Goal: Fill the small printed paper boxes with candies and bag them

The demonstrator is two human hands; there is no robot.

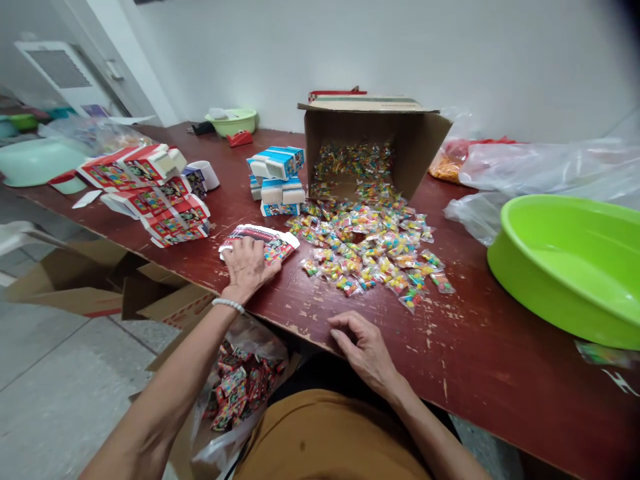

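Note:
My left hand (247, 263) lies over a flat red-and-white printed carton (280, 248), its fingers bent across the top and the thumb at the near side. Loosely curled at the table's front edge, my right hand (366, 347) has a gap between thumb and forefinger and nothing visible in it. Beyond it spreads a heap of small clear packets of colourful candy (370, 247). They spill from a cardboard box (425, 150) lying on its side. Blue-and-white cartons (280, 163) are stacked behind the left hand, and red-and-white cartons (173, 200) are stacked to its left.
A large green basin (520, 267) stands on the red table (480, 347) at right, with clear plastic bags (540, 167) behind it. Below the front edge, a bag holds red printed packets (243, 387). Cardboard boxes (165, 300) sit on the floor at left.

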